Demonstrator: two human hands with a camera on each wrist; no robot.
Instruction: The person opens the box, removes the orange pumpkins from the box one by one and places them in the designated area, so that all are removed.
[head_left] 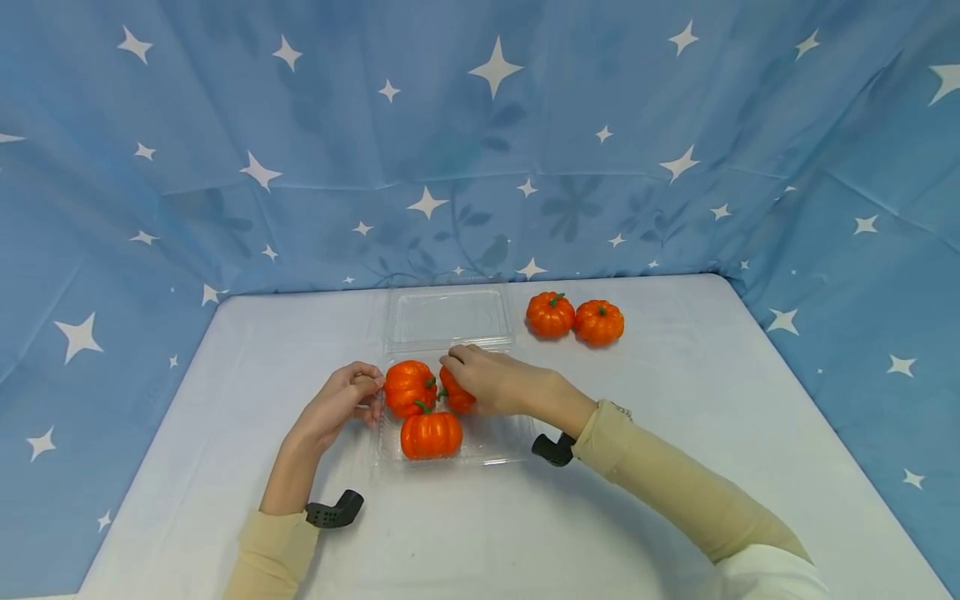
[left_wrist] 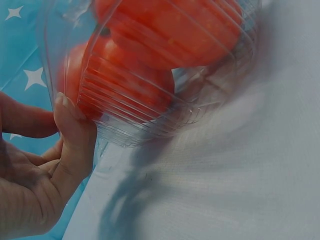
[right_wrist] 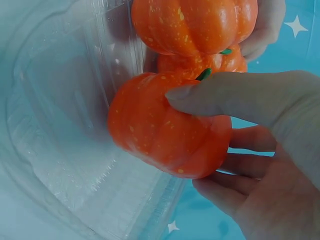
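Note:
A clear plastic clamshell box [head_left: 498, 440] lies on the white table with its lid folded back. My right hand [head_left: 491, 382] grips a small orange pumpkin [right_wrist: 170, 125] inside the box, its thumb over the top and its fingers around the far side. Two more pumpkins sit in the left half of the box: one at the back left [head_left: 408, 387] and another at the front [head_left: 431, 436]. With thumb and finger, my left hand [left_wrist: 45, 160] pinches the rim at the left side of the box.
Behind the box lies its flat, transparent lid [head_left: 450, 317]. Two other pumpkins, a left one [head_left: 551, 315] and a right one [head_left: 599, 322], stand side by side at the back of the table. A blue star-patterned curtain [head_left: 450, 133] hangs beyond the table edge.

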